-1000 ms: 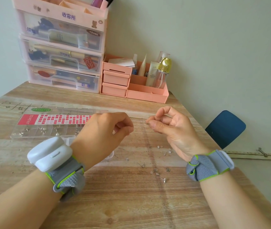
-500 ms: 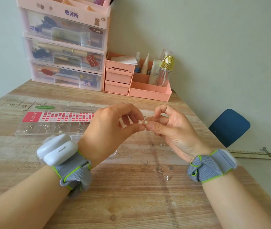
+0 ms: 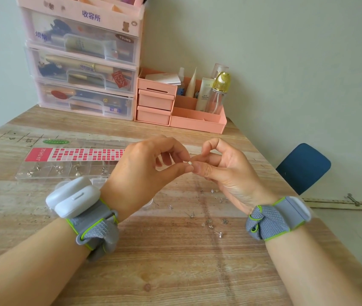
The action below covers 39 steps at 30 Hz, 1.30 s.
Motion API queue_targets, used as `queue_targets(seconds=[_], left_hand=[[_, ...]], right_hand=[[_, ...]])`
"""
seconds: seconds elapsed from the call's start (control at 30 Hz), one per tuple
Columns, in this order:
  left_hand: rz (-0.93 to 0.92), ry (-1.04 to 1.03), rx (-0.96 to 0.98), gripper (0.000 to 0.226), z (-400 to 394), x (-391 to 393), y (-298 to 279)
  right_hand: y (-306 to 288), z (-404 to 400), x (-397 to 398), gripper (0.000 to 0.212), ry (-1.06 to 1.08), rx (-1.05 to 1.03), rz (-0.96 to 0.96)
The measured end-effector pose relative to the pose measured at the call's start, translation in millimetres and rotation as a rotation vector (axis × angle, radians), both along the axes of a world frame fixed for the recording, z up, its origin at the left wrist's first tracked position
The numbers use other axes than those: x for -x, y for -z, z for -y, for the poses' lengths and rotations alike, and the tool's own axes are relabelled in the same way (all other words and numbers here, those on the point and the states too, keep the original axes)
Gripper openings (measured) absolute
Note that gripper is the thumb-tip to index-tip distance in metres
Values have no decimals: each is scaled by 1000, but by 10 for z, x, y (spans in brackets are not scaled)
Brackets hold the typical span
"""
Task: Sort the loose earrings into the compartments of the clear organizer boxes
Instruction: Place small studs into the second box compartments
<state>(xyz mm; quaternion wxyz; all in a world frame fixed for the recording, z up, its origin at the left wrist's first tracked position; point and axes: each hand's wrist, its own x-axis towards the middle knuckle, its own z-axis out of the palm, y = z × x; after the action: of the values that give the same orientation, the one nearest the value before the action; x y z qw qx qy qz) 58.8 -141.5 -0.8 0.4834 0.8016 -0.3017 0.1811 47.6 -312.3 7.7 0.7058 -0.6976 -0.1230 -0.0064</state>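
The flat clear organizer box (image 3: 65, 168) at the table's (image 3: 175, 261) 10 o'clock carried a red label strip reading "JIA SHI GE" beside rows of small red squares, with a green oval sticker above it whose text was too small to read. Its front row of compartments held small metallic earrings, a few in each. A second clear box (image 3: 148, 204) lay mostly hidden behind the left wrist, its contents not visible.

At 12 o'clock, against the wall, stood a pink three-drawer unit (image 3: 82, 60) lettered "收容所" on top, with a "YOUNG" oval sticker on the upper drawer; tubes and cosmetics showed through the clear fronts. Just beside it at 1 o'clock sat a salmon desk organizer (image 3: 176, 107) with small drawers, holding tubes, cards and a clear bottle with a gold cap (image 3: 218, 91).

Above the middle of the table both hands met. The left hand (image 3: 144, 173) and right hand (image 3: 226, 173) each had thumb and forefinger narrowed to a pinch on one tiny white earring (image 3: 190, 163) held between them, other fingers loosely curled. Both wrists wore grey straps edged in green; the left bore a white device (image 3: 71, 196).

Loose earrings (image 3: 211, 221) lay scattered on the table at 3 o'clock, under and near the right wrist.
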Motion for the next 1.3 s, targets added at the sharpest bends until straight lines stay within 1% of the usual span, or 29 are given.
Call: queue_targets(seconds=[0.3, 0.47, 0.6, 0.73, 0.83, 0.93, 1.1, 1.23, 1.3], left_hand=[[-3, -9, -1, 10, 0, 7, 5], [-71, -23, 13, 5, -14, 5, 1], [-160, -26, 39, 6, -9, -9, 14], [-226, -24, 5, 8, -19, -11, 38], [-236, -42, -8, 8, -19, -22, 48], [-233, -53, -6, 8, -14, -35, 48], [-235, -52, -2, 8, -22, -43, 57], [-235, -44, -2, 11, -18, -39, 66], [-225, -50, -8, 12, -22, -47, 67]], right_hand=[[-7, -14, 15, 27, 14, -4, 2], [7, 54, -14, 24, 113, 92, 25], [-7, 127, -16, 20, 205, 135, 63], [-29, 234, 34, 16, 294, 292, 84], [27, 328, 41, 12, 364, 384, 105], [89, 392, 39, 7, 424, 403, 120], [113, 456, 48, 1, 464, 449, 137], [86, 507, 71, 2, 491, 476, 145], [83, 536, 75, 6, 495, 496, 132]])
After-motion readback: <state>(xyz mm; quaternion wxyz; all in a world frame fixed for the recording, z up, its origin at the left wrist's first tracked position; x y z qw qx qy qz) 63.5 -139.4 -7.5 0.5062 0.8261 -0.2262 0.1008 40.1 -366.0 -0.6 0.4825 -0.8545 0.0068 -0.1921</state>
